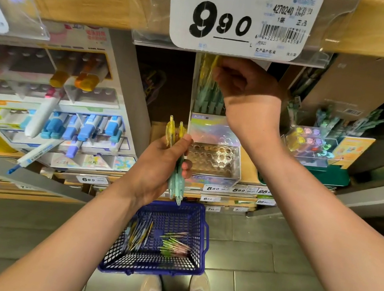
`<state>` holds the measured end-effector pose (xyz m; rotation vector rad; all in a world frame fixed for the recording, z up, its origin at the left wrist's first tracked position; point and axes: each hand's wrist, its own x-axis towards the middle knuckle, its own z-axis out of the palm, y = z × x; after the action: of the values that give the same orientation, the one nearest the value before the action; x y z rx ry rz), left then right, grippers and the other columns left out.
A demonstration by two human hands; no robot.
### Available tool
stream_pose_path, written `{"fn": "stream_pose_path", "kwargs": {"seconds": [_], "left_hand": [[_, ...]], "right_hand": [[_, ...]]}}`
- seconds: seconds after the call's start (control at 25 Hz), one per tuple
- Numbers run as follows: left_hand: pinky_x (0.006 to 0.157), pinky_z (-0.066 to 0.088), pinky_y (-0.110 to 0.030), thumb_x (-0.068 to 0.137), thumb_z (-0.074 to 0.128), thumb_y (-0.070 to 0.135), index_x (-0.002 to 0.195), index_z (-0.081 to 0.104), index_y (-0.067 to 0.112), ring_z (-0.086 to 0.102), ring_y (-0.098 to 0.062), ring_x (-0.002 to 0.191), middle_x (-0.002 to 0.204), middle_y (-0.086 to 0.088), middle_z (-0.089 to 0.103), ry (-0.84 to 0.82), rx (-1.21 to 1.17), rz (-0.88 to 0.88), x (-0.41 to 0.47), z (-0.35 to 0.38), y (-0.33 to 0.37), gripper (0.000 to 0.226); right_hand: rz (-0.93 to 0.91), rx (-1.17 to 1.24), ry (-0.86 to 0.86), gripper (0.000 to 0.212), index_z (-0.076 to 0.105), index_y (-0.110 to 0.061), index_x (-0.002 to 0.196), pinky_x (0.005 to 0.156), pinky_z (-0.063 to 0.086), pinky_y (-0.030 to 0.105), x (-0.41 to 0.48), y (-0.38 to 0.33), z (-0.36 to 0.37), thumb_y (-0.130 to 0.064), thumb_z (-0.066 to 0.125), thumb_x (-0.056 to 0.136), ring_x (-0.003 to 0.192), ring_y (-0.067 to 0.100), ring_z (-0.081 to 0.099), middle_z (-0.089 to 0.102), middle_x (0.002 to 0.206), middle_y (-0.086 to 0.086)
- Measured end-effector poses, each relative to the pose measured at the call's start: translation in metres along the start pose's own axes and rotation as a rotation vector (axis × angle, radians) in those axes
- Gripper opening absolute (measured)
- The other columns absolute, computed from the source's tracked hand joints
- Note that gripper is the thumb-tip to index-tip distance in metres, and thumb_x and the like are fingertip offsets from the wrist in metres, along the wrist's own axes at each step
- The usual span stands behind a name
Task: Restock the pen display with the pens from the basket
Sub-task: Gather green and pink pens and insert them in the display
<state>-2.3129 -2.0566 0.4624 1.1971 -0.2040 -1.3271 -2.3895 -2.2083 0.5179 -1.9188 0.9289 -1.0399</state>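
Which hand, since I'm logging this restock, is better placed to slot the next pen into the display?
Right, probably. The right hand is up at the clear plastic pen display, fingers curled on a yellow pen there; the left hand sits lower, gripping the bundle of yellow-green pens.

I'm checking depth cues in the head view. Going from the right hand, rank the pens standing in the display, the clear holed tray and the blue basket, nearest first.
1. Pens in the display: at the fingers of the right hand, upper compartment.
2. Clear holed tray: on the shelf just below the wrist.
3. Blue basket: down on the floor, farthest.
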Motion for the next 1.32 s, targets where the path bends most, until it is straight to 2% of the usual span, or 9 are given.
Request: {"fn": "stream_pose_path", "kwargs": {"seconds": [0.28, 0.48, 0.56, 0.68, 0.84, 1.0, 1.08, 1.16, 1.32], "left_hand": [[0.054, 0.047, -0.029, 0.106, 0.048, 0.007, 0.128, 0.057, 0.001, 0.05, -0.015, 0.062, 0.085, -0.006, 0.048, 0.054, -0.018, 0.012, 0.002, -0.004, 0.003, 0.024], [0.065, 0.054, -0.028, 0.105, 0.053, 0.014, 0.127, 0.061, 0.001, 0.058, -0.016, 0.068, 0.076, -0.004, 0.059, 0.0, 0.011, 0.077, 0.001, -0.006, 0.003, 0.027], [0.067, 0.053, -0.027, 0.103, 0.055, 0.016, 0.126, 0.061, 0.0, 0.059, -0.016, 0.07, 0.074, -0.004, 0.063, -0.034, 0.005, 0.089, 0.0, -0.004, 0.002, 0.029], [0.068, 0.055, -0.025, 0.102, 0.056, 0.016, 0.119, 0.064, 0.0, 0.062, -0.014, 0.07, 0.077, -0.004, 0.068, -0.083, 0.017, 0.12, -0.001, -0.002, 0.003, 0.025], [0.072, 0.058, -0.023, 0.104, 0.053, 0.015, 0.105, 0.07, 0.006, 0.069, -0.011, 0.073, 0.082, -0.003, 0.074, -0.098, 0.078, 0.144, -0.002, 0.0, 0.003, 0.019], [0.083, 0.062, -0.031, 0.103, 0.053, 0.018, 0.11, 0.07, 0.003, 0.073, -0.019, 0.085, 0.093, -0.008, 0.074, -0.076, 0.036, 0.091, -0.003, -0.002, 0.002, 0.023], [0.074, 0.06, -0.031, 0.106, 0.05, 0.022, 0.12, 0.064, 0.001, 0.067, -0.019, 0.078, 0.091, -0.005, 0.066, -0.045, 0.052, 0.08, -0.002, -0.004, 0.0, 0.029], [0.06, 0.05, -0.027, 0.109, 0.045, 0.025, 0.125, 0.058, 0.003, 0.056, -0.017, 0.068, 0.085, -0.004, 0.061, -0.034, 0.09, 0.09, -0.001, -0.005, -0.002, 0.031], [0.05, 0.037, -0.024, 0.109, 0.045, 0.027, 0.127, 0.049, 0.008, 0.041, -0.014, 0.055, 0.079, -0.002, 0.062, -0.021, 0.135, 0.098, 0.001, -0.004, -0.004, 0.026]], "right_hand": [[-0.003, -0.377, -0.151, 0.017, 0.077, -0.018, 0.103, 0.078, 0.054, 0.029, -0.008, 0.003, 0.01, -0.029, 0.069, 0.093, 0.083, 0.018, 0.071, 0.077, 0.093, 0.002], [0.057, -0.449, -0.253, 0.02, 0.075, -0.018, 0.105, 0.076, 0.05, 0.026, -0.011, 0.0, 0.008, -0.029, 0.06, 0.097, 0.088, 0.019, 0.067, 0.075, 0.099, 0.002], [0.054, -0.533, -0.331, 0.018, 0.073, -0.02, 0.1, 0.073, 0.049, 0.019, -0.02, 0.002, 0.007, -0.029, 0.058, 0.099, 0.082, 0.009, 0.066, 0.074, 0.095, -0.004], [0.296, -0.216, -0.35, 0.023, 0.07, -0.028, 0.078, 0.057, 0.042, 0.003, -0.04, 0.003, 0.003, -0.046, 0.067, 0.092, 0.067, -0.011, 0.064, 0.071, 0.07, -0.016], [0.534, 0.241, -0.49, 0.015, 0.077, -0.016, 0.086, 0.058, 0.054, 0.018, -0.058, 0.004, -0.004, -0.029, 0.072, 0.093, 0.059, 0.014, 0.066, 0.073, 0.072, -0.007], [0.523, 0.301, -0.313, 0.007, 0.077, -0.015, 0.092, 0.075, 0.06, 0.026, -0.042, 0.004, -0.019, -0.019, 0.071, 0.093, 0.07, 0.009, 0.066, 0.073, 0.074, -0.004], [0.481, 0.383, -0.139, 0.01, 0.075, -0.013, 0.087, 0.081, 0.062, 0.033, -0.025, 0.001, -0.03, -0.009, 0.069, 0.093, 0.071, 0.011, 0.069, 0.074, 0.072, -0.002], [0.383, 0.421, -0.033, 0.008, 0.073, -0.009, 0.09, 0.076, 0.06, 0.026, -0.009, 0.0, -0.035, -0.005, 0.068, 0.094, 0.069, 0.008, 0.07, 0.073, 0.074, -0.003], [0.193, 0.224, -0.03, 0.007, 0.072, -0.009, 0.099, 0.081, 0.06, 0.03, 0.005, -0.001, -0.028, -0.007, 0.068, 0.094, 0.076, 0.01, 0.072, 0.072, 0.083, 0.0]]}}
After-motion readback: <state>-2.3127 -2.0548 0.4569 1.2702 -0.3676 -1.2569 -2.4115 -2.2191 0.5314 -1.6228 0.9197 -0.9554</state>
